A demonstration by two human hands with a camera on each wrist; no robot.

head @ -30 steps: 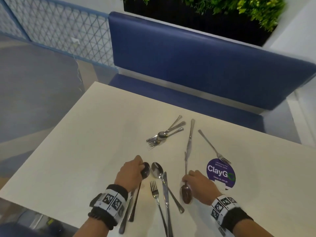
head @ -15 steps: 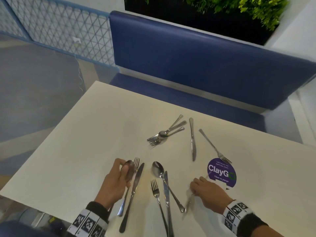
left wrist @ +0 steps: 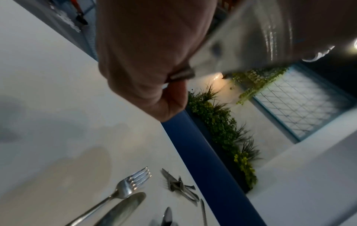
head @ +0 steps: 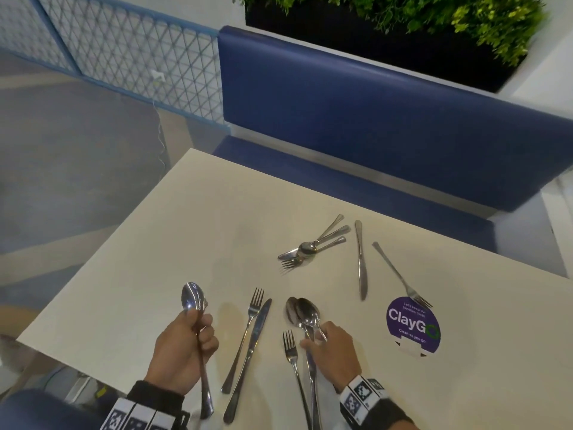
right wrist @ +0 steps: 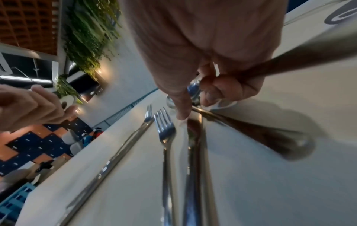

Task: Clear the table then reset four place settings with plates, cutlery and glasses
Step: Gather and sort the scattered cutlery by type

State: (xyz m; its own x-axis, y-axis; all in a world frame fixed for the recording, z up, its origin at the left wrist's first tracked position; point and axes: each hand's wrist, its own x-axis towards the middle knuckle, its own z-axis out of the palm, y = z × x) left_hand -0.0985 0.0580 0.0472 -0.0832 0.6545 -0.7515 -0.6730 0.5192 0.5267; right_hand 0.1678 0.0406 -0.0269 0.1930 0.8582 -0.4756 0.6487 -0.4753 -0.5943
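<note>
Both hands grip spoons: left (head: 183, 349) one (head: 193, 297); right (head: 333, 352) seemingly two (head: 305, 311).

Scattered cutlery (head: 312, 245) across table (head: 173, 231) centre

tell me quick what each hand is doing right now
Left hand: closed around the handle of a shiny steel spoon, held off the table.
Right hand: gripping the handles of two steel spoons.

Held spoon (head: 193, 297): steel, lifted, bowl up, near table's (head: 186, 218) left edge.
Fork (head: 248, 330), knife (head: 252, 346): side by side, near edge.
</note>
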